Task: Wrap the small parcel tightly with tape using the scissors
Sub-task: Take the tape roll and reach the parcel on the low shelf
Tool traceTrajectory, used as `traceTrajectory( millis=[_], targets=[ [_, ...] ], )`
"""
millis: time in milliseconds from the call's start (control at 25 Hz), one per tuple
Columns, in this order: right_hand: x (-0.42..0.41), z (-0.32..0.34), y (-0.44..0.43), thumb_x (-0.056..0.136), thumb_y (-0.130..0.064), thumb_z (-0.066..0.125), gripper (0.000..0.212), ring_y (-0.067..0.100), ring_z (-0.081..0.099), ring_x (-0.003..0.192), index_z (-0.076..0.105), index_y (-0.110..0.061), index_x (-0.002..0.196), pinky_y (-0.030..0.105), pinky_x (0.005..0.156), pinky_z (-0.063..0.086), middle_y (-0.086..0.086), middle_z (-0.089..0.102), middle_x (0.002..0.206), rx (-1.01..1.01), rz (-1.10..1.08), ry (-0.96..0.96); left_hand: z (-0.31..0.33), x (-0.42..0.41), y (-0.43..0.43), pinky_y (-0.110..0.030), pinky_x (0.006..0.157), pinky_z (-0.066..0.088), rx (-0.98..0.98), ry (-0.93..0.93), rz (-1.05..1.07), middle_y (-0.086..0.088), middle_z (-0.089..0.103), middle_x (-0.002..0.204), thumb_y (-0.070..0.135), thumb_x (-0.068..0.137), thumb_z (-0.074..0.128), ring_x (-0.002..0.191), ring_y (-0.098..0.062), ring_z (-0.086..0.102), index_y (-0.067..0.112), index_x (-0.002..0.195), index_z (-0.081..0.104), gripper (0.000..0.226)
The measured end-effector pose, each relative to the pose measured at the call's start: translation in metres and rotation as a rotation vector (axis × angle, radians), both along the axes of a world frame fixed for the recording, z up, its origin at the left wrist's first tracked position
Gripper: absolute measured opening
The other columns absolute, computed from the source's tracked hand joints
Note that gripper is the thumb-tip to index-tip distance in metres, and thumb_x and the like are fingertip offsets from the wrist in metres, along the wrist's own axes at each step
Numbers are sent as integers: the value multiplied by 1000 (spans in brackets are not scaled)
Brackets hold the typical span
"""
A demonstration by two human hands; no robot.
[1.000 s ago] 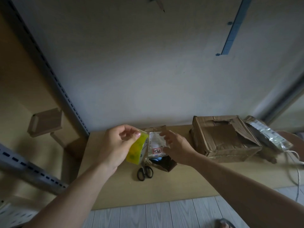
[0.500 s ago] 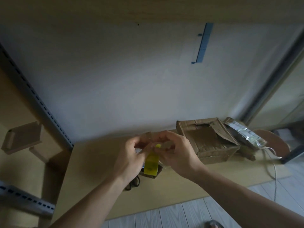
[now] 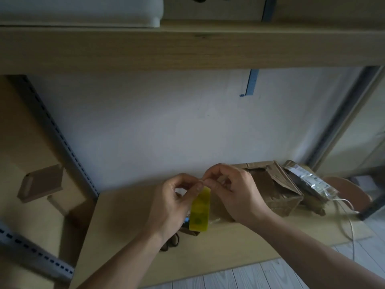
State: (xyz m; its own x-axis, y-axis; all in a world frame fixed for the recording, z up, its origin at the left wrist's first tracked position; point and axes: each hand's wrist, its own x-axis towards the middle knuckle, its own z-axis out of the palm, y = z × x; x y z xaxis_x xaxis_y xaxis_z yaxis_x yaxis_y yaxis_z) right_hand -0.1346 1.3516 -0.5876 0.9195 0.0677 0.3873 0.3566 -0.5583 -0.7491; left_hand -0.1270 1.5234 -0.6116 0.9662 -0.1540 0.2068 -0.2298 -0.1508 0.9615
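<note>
1. Pale grey floor planks (image 3: 250,276) run along the bottom edge, just in front of the wooden shelf board (image 3: 125,226) that carries everything.
2. The scissors (image 3: 171,241) lie on the board under the left wrist; only their dark handle loops show.
3. The small parcel (image 3: 190,232) sits on the board just behind the scissors. It is mostly hidden by the hands and the tape, so only a brown corner is visible.
4. The yellow tape roll (image 3: 200,209) is held up on edge above the parcel.
5. The left hand (image 3: 173,205) has curled fingers and pinches the roll's top between thumb and forefinger.
6. The right hand (image 3: 237,197) is also curled, and its thumb and forefinger pinch at the same top edge, touching the left fingertips. Whether a loose tape end is caught there cannot be told.
7. A torn cardboard box (image 3: 277,190) stands just right of the right hand.
8. A silver foil pouch (image 3: 308,180) leans against the box's far side, and a white cable (image 3: 350,215) trails beside it.
9. Behind is a pale wall (image 3: 166,132), with an upper wooden shelf (image 3: 187,46) above.
</note>
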Motion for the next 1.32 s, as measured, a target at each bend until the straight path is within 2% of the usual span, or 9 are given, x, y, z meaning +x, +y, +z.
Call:
traceTrajectory(
  millis=[240,360,520,680,800,920,1040,1200,1320],
  targets=[
    [-4,6,7,87,-12,73,13,2,61,80,71,-24,85,10,65,45,-16,68,84,-6,10,-2,4,-6,8,-45,82,56,63,-28,33,11,74,86,17,86,77,86,-9,68,25,89,75,8],
    [-7,-1,11,88,-13,72,10,5,61,77,72,-22,87,12,63,46,-15,68,83,-18,1,14,-6,-10,12,-47,79,55,75,-36,21,8,69,93,17,80,82,90,-13,65,31,100,69,28],
    [-10,-8,13,89,-11,71,8,4,61,78,71,-19,89,9,64,45,-14,69,83,-24,10,43,-29,-15,16,-29,80,59,-88,243,-48,-3,61,115,32,65,91,102,-15,66,40,133,43,83],
    [-12,-20,12,88,-12,72,9,1,59,81,71,-21,87,8,65,44,-16,67,79,-136,10,123,-51,-27,18,-19,83,54,20,434,-136,-6,73,114,24,86,78,103,-7,69,29,141,43,66],
    [-14,-34,8,86,-12,74,10,2,60,78,70,-20,80,8,64,44,-15,67,74,-121,-10,179,-63,-34,20,-16,62,50,-8,430,-73,-4,75,87,8,88,74,71,-1,68,19,127,50,47],
    [-22,-57,5,82,-14,77,14,1,58,67,69,-23,75,11,61,44,-11,67,70,-156,21,277,-88,-54,21,-31,68,50,48,473,-55,0,67,74,13,81,80,73,-13,63,18,96,53,31],
    [-30,-95,11,82,-17,76,15,-4,54,62,67,-26,75,11,58,41,-13,62,69,-284,97,410,-128,-84,19,-38,65,49,160,539,-54,8,51,63,28,73,81,65,-15,54,21,70,44,39],
    [-34,-149,24,86,-22,72,12,0,50,64,65,-28,79,24,58,40,-15,58,74,-416,138,557,-172,-112,11,-33,62,54,178,647,20,4,45,63,23,81,79,63,-15,55,20,64,39,43],
    [-30,-179,31,84,-21,72,10,11,59,72,67,-27,79,29,66,50,-10,64,76,-453,179,617,-202,-121,5,-45,65,58,194,697,91,8,43,56,34,73,78,61,-16,52,22,61,39,43]
  ],
)
